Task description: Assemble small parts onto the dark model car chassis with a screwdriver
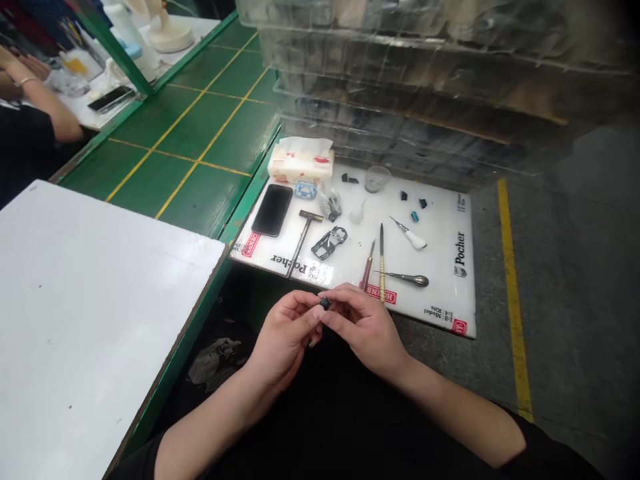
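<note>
Between the fingertips of both hands is a small black part [325, 303], mostly covered, its exact kind too small to tell. My left hand [293, 327] pinches it from the left, and my right hand [363, 323] pinches it from the right. Both are in front of the near edge of a white printed board [345, 273]. On that board lie a black-and-silver model car chassis [329, 243], a small hammer [305, 233], a red-handled tool [368, 267], a thin pointed file [382, 260], a metal-handled awl [407, 279] and a white-handled awl [411, 235].
Farther back on the board are a phone [273, 210], a tissue pack [301, 160], a clear cup [377, 179] and small dark parts [404, 196]. Stacked clear bins [400, 87] rise behind. A white tabletop [100, 320] stands left; another person's arm [45, 100] shows upper left.
</note>
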{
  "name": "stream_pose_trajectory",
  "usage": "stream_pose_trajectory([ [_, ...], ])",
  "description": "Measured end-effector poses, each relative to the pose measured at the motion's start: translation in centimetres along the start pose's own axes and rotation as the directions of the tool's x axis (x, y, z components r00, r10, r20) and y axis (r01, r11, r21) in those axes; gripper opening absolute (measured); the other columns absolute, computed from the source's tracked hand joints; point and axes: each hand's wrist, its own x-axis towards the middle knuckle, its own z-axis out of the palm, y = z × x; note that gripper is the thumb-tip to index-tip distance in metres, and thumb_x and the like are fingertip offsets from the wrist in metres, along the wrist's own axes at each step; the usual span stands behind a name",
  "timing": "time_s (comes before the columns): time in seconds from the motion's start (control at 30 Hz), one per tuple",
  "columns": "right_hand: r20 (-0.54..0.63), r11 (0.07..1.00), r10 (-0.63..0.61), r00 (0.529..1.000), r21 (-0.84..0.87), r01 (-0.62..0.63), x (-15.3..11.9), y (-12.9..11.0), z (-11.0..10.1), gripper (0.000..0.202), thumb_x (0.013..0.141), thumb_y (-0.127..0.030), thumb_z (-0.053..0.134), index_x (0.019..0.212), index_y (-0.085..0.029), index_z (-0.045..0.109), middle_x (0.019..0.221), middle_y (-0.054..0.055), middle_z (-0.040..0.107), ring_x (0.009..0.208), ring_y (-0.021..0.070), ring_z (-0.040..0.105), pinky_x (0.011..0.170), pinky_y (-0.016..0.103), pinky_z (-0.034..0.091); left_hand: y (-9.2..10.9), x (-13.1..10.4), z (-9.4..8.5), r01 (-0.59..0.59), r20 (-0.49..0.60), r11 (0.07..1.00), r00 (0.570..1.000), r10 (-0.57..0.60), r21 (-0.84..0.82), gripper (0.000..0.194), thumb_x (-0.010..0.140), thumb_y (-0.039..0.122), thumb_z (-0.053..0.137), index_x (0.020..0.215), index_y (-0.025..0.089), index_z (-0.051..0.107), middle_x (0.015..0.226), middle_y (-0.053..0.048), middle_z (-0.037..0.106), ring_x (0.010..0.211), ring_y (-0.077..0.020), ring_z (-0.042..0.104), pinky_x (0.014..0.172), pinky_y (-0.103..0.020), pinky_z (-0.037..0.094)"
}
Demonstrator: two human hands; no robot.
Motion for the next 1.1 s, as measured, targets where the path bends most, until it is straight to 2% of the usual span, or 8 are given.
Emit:
stream_pose_trajectory([
  [0.1,-0.113,0.998,0.052,0.992,-0.034,-0.057,0.8,0.7,-0.9,0.035,0.096,-0.054,0.099,0.116,-0.026,0.094,0.109,0.006,0.080,0.092,0.0215,0.073,0.087,0.036,0.065,-0.2,2.5,0.1,-0.078,-0.021,0.922,0.995,0.092,0.379,0.041,0.093,0.056,0.092,0.105,0.020,0.077,0.075,0.001,0.067,0.061,-0.0135,0.058,0.061,-0.028,0.050],
  [0.2,-0.240,0.992,0.105,0.965,-0.037,-0.117,1.3,1.2,-3.0,0.048,0.098,-0.063,0.096,0.125,-0.023,0.091,0.102,0.007,0.080,0.087,0.0217,0.072,0.083,0.037,0.063,0.0,5.7,0.8,-0.136,-0.006,0.772,0.984,0.178,0.621,0.033,0.099,0.053,0.085,0.107,0.021,0.078,0.077,-0.001,0.072,0.065,-0.0179,0.064,0.064,-0.031,0.051],
  [0.37,-0.454,0.994,0.084,0.887,-0.023,-0.106,0.6,1.2,-7.9,0.063,0.095,-0.076,0.094,0.128,-0.023,0.087,0.109,0.009,0.082,0.091,0.0224,0.072,0.085,0.036,0.064,0.1,9.8,3.0,-0.224,0.059,0.473,0.939,0.339,0.852,0.004,0.101,0.025,0.083,0.100,0.025,0.078,0.090,-0.002,0.080,0.078,-0.0215,0.068,0.078,-0.033,0.048],
  [0.57,-0.649,0.992,0.030,0.760,-0.073,-0.102,-1.2,1.4,-12.5,0.071,0.084,-0.083,0.098,0.115,-0.020,0.085,0.083,0.003,0.070,0.075,0.0183,0.059,0.070,0.032,0.052,-0.8,12.0,4.6,-0.232,0.138,0.200,0.908,0.395,0.952,0.010,0.106,0.025,0.081,0.097,0.026,0.076,0.084,-0.003,0.078,0.076,-0.0249,0.068,0.076,-0.035,0.042],
  [0.7,-0.677,0.986,0.029,0.736,-0.103,-0.134,-2.3,1.9,-13.8,0.072,0.086,-0.083,0.095,0.116,-0.019,0.083,0.081,0.003,0.069,0.071,0.0182,0.057,0.065,0.031,0.050,-1.4,12.1,3.7,-0.249,0.172,0.117,0.875,0.453,0.961,0.020,0.108,0.035,0.080,0.092,0.025,0.073,0.083,-0.005,0.076,0.077,-0.0252,0.067,0.074,-0.034,0.040],
  [0.87,-0.677,0.963,-0.027,0.736,-0.215,-0.162,-3.1,2.3,-14.6,0.065,0.094,-0.079,0.087,0.118,-0.018,0.084,0.090,0.007,0.076,0.078,0.0219,0.066,0.071,0.035,0.055,-0.8,10.9,0.8,-0.290,0.205,0.081,0.823,0.529,0.954,0.027,0.106,0.039,0.079,0.084,0.025,0.069,0.081,-0.006,0.075,0.078,-0.0255,0.068,0.075,-0.034,0.043],
  [1.0,-0.640,0.908,-0.118,0.760,-0.380,-0.179,-3.1,1.6,-15.2,0.049,0.102,-0.068,0.082,0.110,-0.020,0.086,0.100,0.010,0.081,0.087,0.0266,0.072,0.081,0.040,0.058,0.6,8.9,-1.1,-0.346,0.245,0.088,0.800,0.548,0.934,0.021,0.106,0.039,0.077,0.091,0.025,0.076,0.083,-0.005,0.079,0.077,-0.0251,0.073,0.077,-0.034,0.050],
  [1.1,-0.573,0.842,-0.192,0.797,-0.513,-0.166,-2.7,1.2,-15.7,0.039,0.105,-0.060,0.077,0.103,-0.022,0.086,0.105,0.010,0.081,0.091,0.0277,0.072,0.084,0.042,0.057,2.5,6.3,-1.7,-0.382,0.264,0.099,0.781,0.566,0.919,0.018,0.108,0.041,0.078,0.099,0.026,0.081,0.089,-0.005,0.084,0.078,-0.0245,0.076,0.081,-0.035,0.055],
])
